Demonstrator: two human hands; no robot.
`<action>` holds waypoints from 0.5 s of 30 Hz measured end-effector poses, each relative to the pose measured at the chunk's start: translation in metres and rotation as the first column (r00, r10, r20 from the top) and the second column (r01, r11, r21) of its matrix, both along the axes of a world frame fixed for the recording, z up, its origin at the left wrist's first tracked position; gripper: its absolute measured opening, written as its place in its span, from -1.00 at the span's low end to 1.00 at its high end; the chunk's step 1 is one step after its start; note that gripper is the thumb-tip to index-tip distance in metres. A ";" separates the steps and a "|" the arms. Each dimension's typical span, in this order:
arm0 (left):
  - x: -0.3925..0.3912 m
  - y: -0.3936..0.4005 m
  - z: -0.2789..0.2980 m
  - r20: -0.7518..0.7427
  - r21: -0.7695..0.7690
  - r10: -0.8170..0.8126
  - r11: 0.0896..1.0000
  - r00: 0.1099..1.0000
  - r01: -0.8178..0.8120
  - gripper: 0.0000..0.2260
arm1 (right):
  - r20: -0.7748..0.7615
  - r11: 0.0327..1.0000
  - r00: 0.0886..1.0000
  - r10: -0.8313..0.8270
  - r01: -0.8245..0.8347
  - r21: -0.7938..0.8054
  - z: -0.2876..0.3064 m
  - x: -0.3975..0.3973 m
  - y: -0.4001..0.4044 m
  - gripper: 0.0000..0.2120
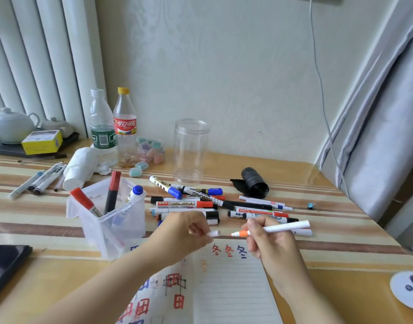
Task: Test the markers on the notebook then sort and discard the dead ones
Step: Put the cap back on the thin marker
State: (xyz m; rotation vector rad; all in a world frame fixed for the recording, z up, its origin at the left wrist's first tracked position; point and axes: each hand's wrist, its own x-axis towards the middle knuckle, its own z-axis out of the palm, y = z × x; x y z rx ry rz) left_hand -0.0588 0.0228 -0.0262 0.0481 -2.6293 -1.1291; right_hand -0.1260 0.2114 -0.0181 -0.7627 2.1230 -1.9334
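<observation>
Right hand [266,237] pinches uncapped orange marker [274,229]; left hand [189,230] pinches its cap [213,233], both above notebook [231,284]. Testing step, likely. Next: tip down onto blank lines. Untested markers [200,203] heaped on tabletop [329,253] beyond.

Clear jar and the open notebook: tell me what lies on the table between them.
In the head view, a loose pile of markers lies between the clear jar and the notebook, with both hands above its near edge.
</observation>
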 end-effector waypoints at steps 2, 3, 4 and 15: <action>0.011 -0.003 0.003 -0.005 0.067 -0.005 0.998 1.000 0.005 -0.88 | -0.005 0.998 0.999 0.053 -0.053 -0.030 0.008 0.008 -0.004 -0.64; 0.016 -0.003 0.005 -0.017 0.083 -0.002 0.997 1.000 0.003 -0.87 | -0.012 0.997 0.998 0.065 -0.066 -0.043 0.010 0.012 -0.007 -0.65; 0.020 -0.005 0.006 -0.034 0.096 0.001 0.995 0.999 0.002 -0.86 | -0.016 0.995 0.997 0.077 -0.078 -0.056 0.013 0.016 -0.009 -0.66; 0.055 -0.012 0.013 -0.085 0.098 0.008 0.995 0.996 0.000 -0.86 | -0.035 0.984 0.985 0.170 -0.172 -0.038 0.015 0.037 -0.031 -0.77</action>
